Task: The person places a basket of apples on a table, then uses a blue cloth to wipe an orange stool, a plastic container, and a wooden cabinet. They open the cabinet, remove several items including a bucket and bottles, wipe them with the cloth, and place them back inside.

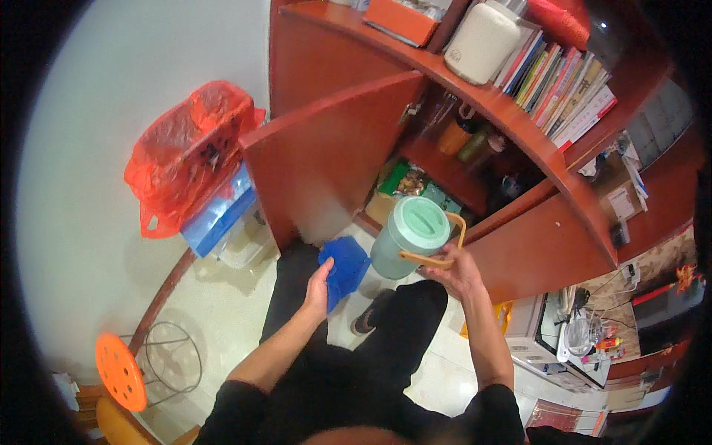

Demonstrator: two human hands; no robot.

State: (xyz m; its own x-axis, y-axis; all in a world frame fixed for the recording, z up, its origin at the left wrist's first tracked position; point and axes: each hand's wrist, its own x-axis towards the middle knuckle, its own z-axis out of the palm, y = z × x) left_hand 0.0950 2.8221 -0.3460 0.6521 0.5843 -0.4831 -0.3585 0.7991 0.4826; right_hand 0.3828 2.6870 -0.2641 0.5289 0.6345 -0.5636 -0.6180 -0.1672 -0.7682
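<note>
In my left hand (319,289) is a blue cloth (349,267), held above my left knee with the thumb on top. My right hand (459,271) grips the tan handle (428,260) of a pale green lidded pitcher (414,233). The pitcher is tilted, its round lid towards me, in front of the opened cabinet. The red-brown cabinet door (334,156) stands swung out to the left. Inside the cabinet, bottles (471,146) stand on a shelf, and green packages (401,177) lie lower down. The cabinet's depths are dark.
On the cabinet top are an orange box (401,21), a cream-coloured flask-like container (483,41) and a row of books (562,92). A red plastic bag (189,156) rests over a blue-lidded bin (222,211) at left. An orange stool (119,371) stands lower left.
</note>
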